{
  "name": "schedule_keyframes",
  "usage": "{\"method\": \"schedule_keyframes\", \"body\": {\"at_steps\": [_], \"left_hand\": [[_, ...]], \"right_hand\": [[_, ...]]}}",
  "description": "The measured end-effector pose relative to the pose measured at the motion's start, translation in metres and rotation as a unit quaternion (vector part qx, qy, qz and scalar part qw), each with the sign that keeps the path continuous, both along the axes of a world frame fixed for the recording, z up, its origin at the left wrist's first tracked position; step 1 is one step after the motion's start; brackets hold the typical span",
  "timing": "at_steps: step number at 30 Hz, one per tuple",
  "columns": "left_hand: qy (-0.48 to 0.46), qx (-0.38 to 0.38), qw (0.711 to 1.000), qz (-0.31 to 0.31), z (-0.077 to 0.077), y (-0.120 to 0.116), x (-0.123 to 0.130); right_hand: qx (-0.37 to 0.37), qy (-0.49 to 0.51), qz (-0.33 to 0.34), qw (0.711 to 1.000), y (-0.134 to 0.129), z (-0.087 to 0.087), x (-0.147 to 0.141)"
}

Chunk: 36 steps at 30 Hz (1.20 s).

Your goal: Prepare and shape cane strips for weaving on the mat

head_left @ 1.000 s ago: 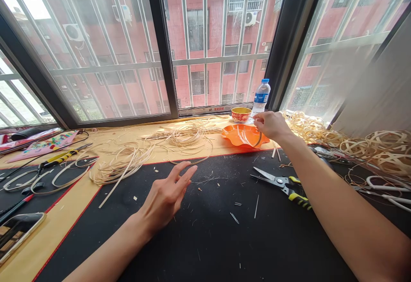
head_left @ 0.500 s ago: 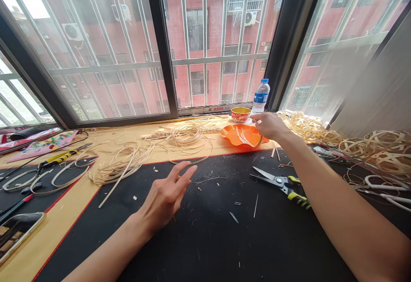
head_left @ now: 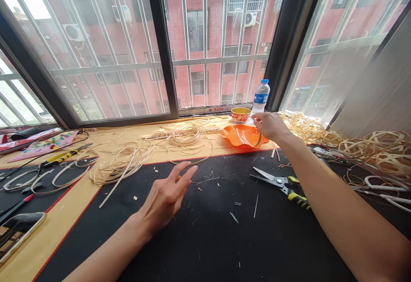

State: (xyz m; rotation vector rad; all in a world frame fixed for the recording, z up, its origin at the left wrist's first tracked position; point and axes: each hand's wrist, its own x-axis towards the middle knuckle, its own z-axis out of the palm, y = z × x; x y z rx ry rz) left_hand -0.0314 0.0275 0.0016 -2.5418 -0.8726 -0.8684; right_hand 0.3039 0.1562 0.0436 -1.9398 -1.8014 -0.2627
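Observation:
My left hand is over the black mat, its fingers stretched and apart with nothing in them. My right hand reaches out to the back, at the right rim of an orange wavy-edged dish. Its thumb and index finger are pinched together. Whatever they hold, if anything, is too small to make out. Pale strips lie in the dish, and a curved strip shows below the right hand. Behind the dish stands a red and yellow paper bowl.
Yellow-handled snips lie with blades apart beside my right forearm. Coiled bamboo strips and a looser bundle lie at the back. A water bottle stands by the window. Woven balls and white-handled scissors are on the right.

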Motion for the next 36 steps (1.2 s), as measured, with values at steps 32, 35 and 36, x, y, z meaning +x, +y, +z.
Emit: {"method": "schedule_keyframes", "body": {"at_steps": [32, 35, 36], "left_hand": [[0.002, -0.006, 1.0, 0.005, -0.002, -0.0008, -0.0015], [0.0, -0.009, 1.0, 0.002, -0.0018, -0.0006, -0.0012], [0.001, -0.01, 1.0, 0.002, -0.0017, -0.0006, -0.001]], "right_hand": [[0.03, 0.002, 0.016, 0.999, 0.0, 0.0022, 0.0006], [0.024, 0.004, 0.021, 0.999, -0.0006, 0.0012, 0.0006], [0.022, 0.006, 0.023, 0.999, -0.0009, 0.0009, 0.0006]]}}
